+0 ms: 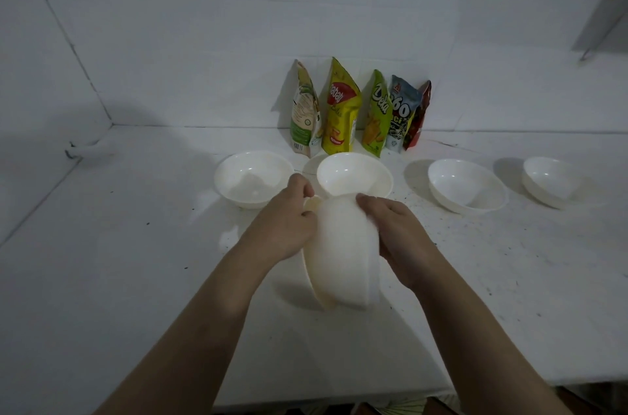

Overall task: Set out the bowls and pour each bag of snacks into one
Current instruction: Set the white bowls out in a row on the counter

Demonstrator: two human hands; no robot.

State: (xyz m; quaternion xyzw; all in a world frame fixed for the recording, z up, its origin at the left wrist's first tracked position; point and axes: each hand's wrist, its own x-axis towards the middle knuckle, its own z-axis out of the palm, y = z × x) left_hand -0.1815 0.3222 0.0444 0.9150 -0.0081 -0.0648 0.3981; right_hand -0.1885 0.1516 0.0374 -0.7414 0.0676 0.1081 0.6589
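Hands are working close together, left hand (283, 227) and right hand (396, 237) each gripping a side of the tilted nested bowls (339, 261) above the counter (136, 278), apparently prying one free for the unopened snack bags (356, 112).

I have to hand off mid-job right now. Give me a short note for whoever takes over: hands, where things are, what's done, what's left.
Left hand and right hand: both have a grip on a tilted stack of white bowls, held above the table, apparently pulling the top bowl free.
Set out: one bowl at left, two at right, all empty.
Five snack bags stand in a row against the back wall; none looks poured yet.
Left: separate and place the remaining bowls, then pour each bag into its own bowl.
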